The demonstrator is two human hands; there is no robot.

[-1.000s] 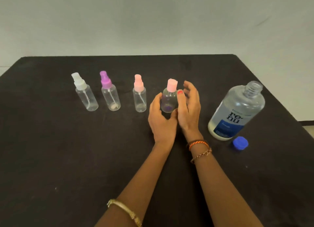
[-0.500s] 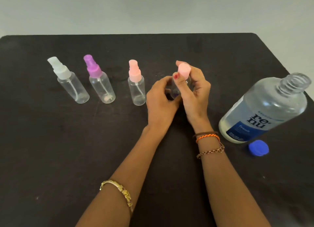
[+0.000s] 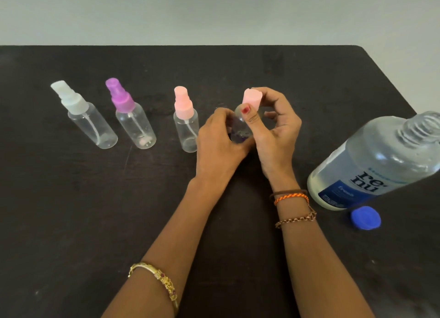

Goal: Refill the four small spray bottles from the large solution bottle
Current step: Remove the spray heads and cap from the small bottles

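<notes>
Across the middle of the dark, matte tabletop (image 3: pixel 71 210) stands a row of small clear plastic spray bottles: a white-capped bottle (image 3: pixel 87 118), a purple-capped bottle (image 3: pixel 132 120) and a pink-capped bottle (image 3: pixel 187 122), each apart from its neighbour. Just right of them the left hand (image 3: pixel 219 141) wraps the body of a fourth small bottle (image 3: pixel 239 127), while the right hand (image 3: pixel 273 129) pinches its pale pink cap (image 3: pixel 252 98) between thumb and fingers. The large solution bottle (image 3: pixel 376 165), clear, rounded and uncapped with a ribbed neck, stands near the tabletop's right edge, its blue cap (image 3: pixel 366 217) lying just in front. Broad bare surface lies toward the near edge and behind the row; the far right corner is rounded.
</notes>
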